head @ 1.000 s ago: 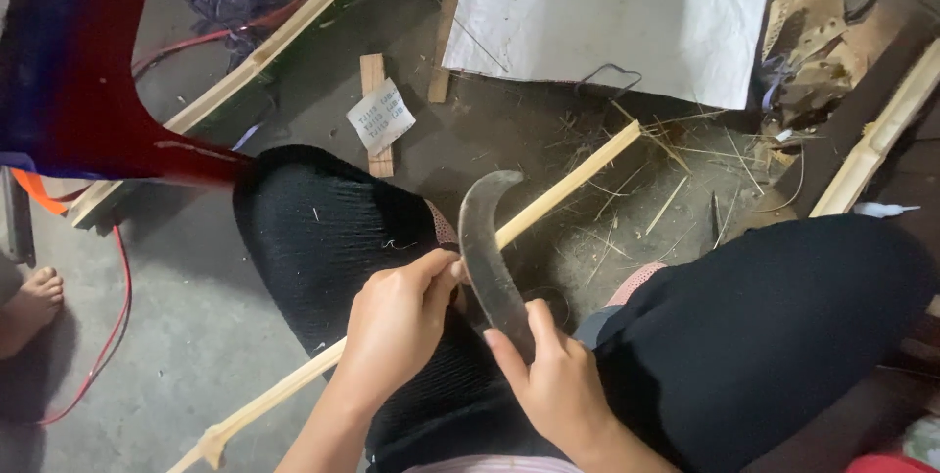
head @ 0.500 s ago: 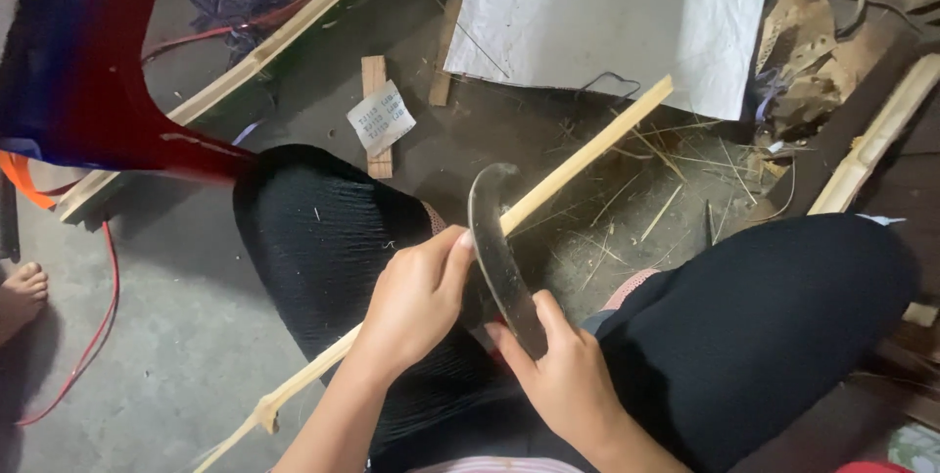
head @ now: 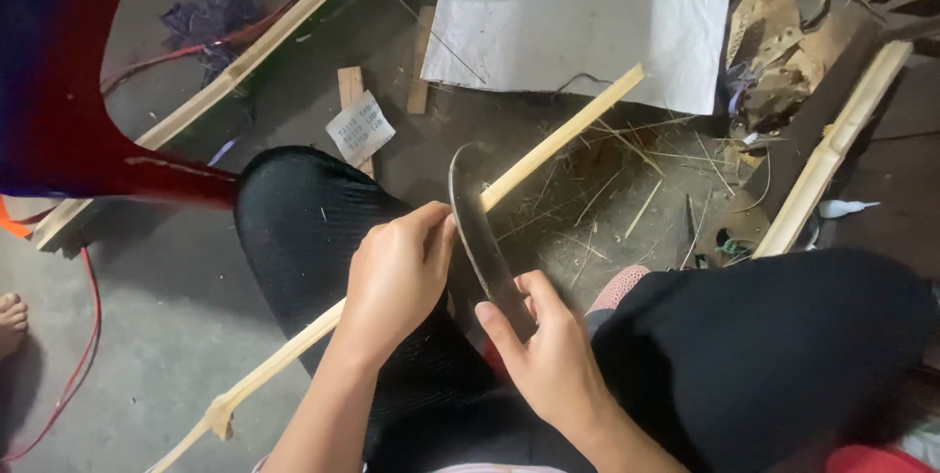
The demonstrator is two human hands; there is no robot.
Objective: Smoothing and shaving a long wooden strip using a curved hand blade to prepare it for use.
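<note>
Bamboo, pale and split, is what I have in my hands: a long bamboo strip (head: 568, 130) runs on a slant from low beside my left forearm, across my lap, up and away past the fingertips of both hands. My left hand (head: 397, 277) is closed around the strip, thumb up against the back of a dark curved blade (head: 480, 233). My right hand (head: 548, 355) is clamped on the lower end of that blade, fingers wrapped over it, thumb along its side. The blade stands nearly upright between the two hands, its hooked tip above my left thumb, and it crosses the strip just beyond my left knuckles; I cannot tell how deep the edge sits in the bamboo. The hands are close, almost touching, with the blade between them.

Both hands rest above my knees in black trousers (head: 313, 228). Beyond the fingertips, on the floor (head: 176, 316), lie thin shavings (head: 627, 209) and a white woven sack (head: 587, 18). Further left of my left hand stands a red plastic chair (head: 59, 91), with another split bamboo length (head: 245, 62) slanting past it. Well off to the right of my right hand lies a thicker bamboo piece (head: 832, 150)
</note>
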